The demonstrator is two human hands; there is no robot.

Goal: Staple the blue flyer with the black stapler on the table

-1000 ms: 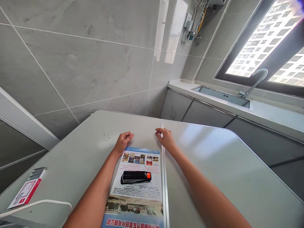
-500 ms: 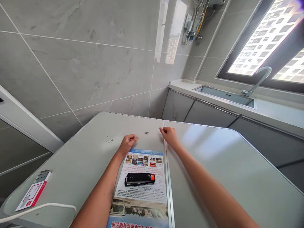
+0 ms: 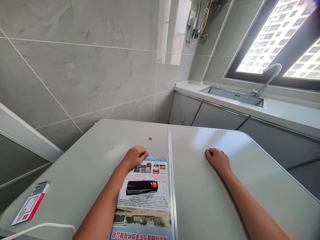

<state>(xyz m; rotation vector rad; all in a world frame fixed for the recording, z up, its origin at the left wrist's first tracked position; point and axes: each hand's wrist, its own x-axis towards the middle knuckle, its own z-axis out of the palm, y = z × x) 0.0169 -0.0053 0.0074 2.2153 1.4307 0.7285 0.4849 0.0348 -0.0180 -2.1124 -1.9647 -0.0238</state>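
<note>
A black stapler (image 3: 142, 187) with an orange-red button lies closed across a printed leaflet (image 3: 143, 203), which is upside down to me. My left hand (image 3: 136, 156) rests at the leaflet's far left corner, fingers curled in, with nothing visible in it. Apart from everything on the right half of the table, my right hand (image 3: 218, 161) lies in a loose fist, a gap showing between thumb and forefinger. Beyond my left hand sit short strips of staples (image 3: 150, 138). Loose staples (image 3: 111, 147) are scattered farther left.
A red and white card pack (image 3: 32, 204) with grey staple strips lies at the table's left edge. Near it a white cable (image 3: 47, 225) curves in. A metal seam (image 3: 171, 173) splits the table (image 3: 192, 193). Behind are a tiled wall and a counter with a sink (image 3: 232, 96).
My right hand has moved right and nearer, away from the seam. My left hand has shifted slightly nearer onto the leaflet's corner. The stapler and staple strips stay in place; the view has turned slightly.
</note>
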